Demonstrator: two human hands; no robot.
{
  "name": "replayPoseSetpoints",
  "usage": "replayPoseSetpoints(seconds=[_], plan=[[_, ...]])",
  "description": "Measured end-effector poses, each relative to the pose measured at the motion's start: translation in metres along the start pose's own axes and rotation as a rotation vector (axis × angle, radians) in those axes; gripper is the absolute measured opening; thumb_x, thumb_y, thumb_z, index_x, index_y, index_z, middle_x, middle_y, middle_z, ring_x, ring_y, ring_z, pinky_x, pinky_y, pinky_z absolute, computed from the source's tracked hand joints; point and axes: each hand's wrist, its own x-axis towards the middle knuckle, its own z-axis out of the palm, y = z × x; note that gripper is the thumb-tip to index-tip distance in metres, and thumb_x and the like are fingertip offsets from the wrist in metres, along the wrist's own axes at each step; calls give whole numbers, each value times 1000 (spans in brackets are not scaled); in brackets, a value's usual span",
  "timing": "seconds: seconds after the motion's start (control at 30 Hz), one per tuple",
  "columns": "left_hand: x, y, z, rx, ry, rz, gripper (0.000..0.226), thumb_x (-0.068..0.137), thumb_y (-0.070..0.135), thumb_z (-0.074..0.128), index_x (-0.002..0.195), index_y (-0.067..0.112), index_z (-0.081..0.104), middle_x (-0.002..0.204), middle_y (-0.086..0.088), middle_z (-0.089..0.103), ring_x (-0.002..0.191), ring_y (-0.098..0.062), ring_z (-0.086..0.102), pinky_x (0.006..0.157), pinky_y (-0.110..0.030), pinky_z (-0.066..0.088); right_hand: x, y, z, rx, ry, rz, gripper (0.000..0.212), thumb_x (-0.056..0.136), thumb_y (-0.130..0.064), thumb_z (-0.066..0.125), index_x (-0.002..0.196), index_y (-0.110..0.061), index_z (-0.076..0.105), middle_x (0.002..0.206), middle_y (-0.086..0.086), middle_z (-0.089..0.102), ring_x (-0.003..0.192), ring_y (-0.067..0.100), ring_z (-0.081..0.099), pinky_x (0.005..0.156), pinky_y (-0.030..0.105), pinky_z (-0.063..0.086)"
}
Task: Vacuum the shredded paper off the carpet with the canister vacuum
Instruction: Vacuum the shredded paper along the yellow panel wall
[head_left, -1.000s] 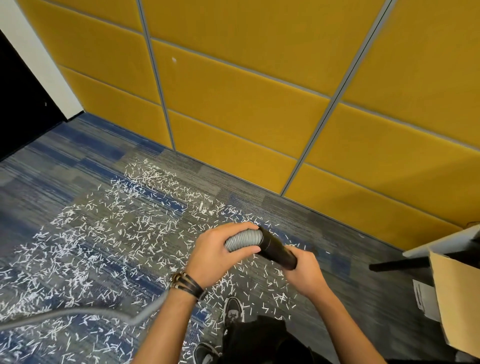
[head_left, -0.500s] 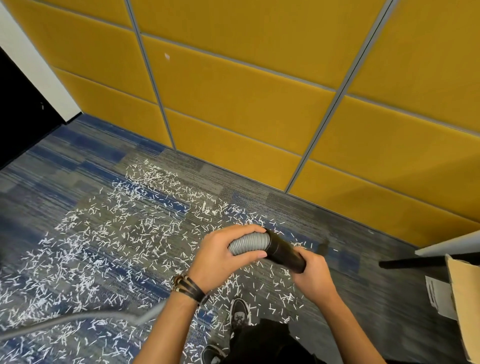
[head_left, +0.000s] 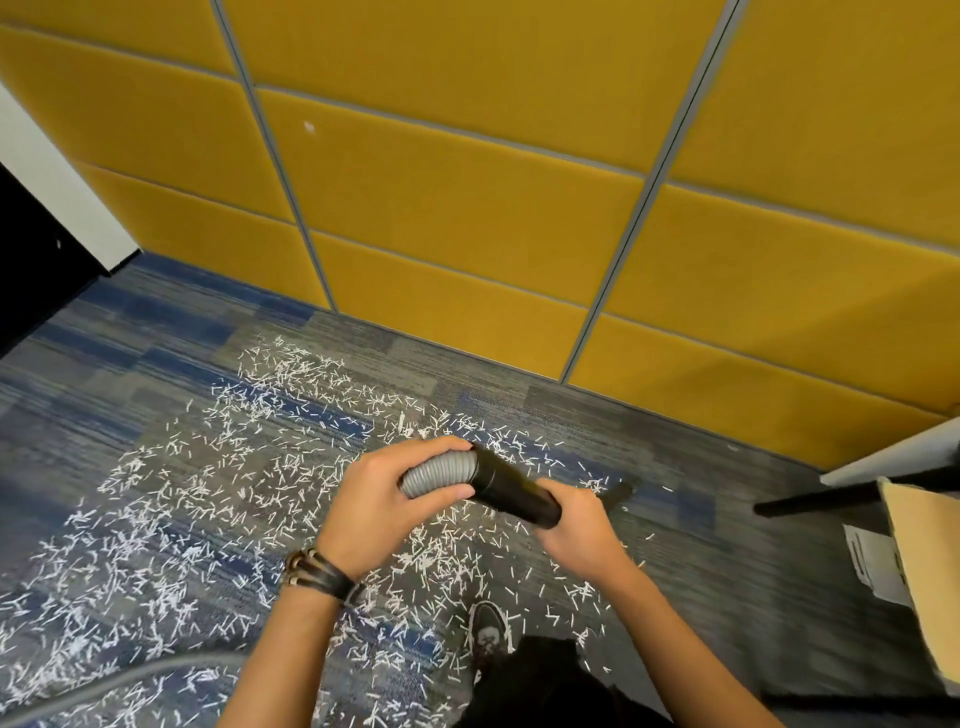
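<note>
White shredded paper (head_left: 218, 488) lies scattered thickly over the blue-grey carpet (head_left: 104, 364), from the wall's foot down to the lower left. My left hand (head_left: 379, 499) grips the ribbed grey vacuum hose (head_left: 439, 473) where it joins the black tube (head_left: 511, 491). My right hand (head_left: 576, 525) holds the black tube lower down. The tube's dark nozzle tip (head_left: 621, 491) shows just beyond my right hand, near the carpet. The rest of the hose (head_left: 130, 675) trails off to the lower left. The canister is out of view.
A yellow panelled wall (head_left: 467, 208) runs along the back. A dark doorway (head_left: 31, 270) opens at the left. A cardboard box (head_left: 924, 571), a black furniture leg (head_left: 815, 501) and a white edge stand at the right. My shoe (head_left: 485, 631) is below my hands.
The view has shifted a little and both hands, still gripping hose and tube, have moved slightly right; the nozzle tip now shows beyond my right hand.
</note>
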Motion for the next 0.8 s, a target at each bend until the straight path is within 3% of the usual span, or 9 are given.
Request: replayPoseSetpoints(seconds=[0.13,0.3,0.43,0.53,0.67,0.8], plan=[[-12,10,-20,61,-39,64,47,77,59,76,122,49,70,109,24,73,98,-3,70,82,-12,52,-10,-19,13,41,44,13,18,74,-5,65,74,-22,60,59,-8,60,57,8,55,55,23,41],[-35,15,-46,65,-80,139,50,79,55,79,127,47,68,109,22,74,98,-6,70,85,-26,58,-39,-41,36,67,83,6,16,76,-10,69,77,-24,63,62,-5,63,59,12,58,56,22,43],[-54,16,-54,35,-27,166,48,82,62,79,126,45,70,112,27,72,100,-4,70,88,-26,57,-54,-52,44,40,124,22,22,71,-8,69,85,-26,70,64,-4,66,59,13,58,58,26,44],[-62,14,-57,30,24,163,52,80,67,75,127,46,68,112,26,73,102,-4,70,90,-29,58,-56,-60,45,25,129,34,25,71,-6,68,87,-25,71,65,-4,67,58,13,58,54,23,43],[-71,12,-57,54,-5,181,53,80,72,72,128,49,68,111,29,71,101,2,68,90,-32,59,-59,-63,50,21,100,38,21,73,-6,67,87,-21,68,66,-1,66,59,17,59,56,36,47],[-76,13,-56,36,-50,160,51,76,71,75,125,60,65,111,28,72,103,1,68,91,-37,60,-68,-61,55,49,74,54,18,74,-7,67,84,-22,68,67,-1,67,60,16,61,56,32,47]])
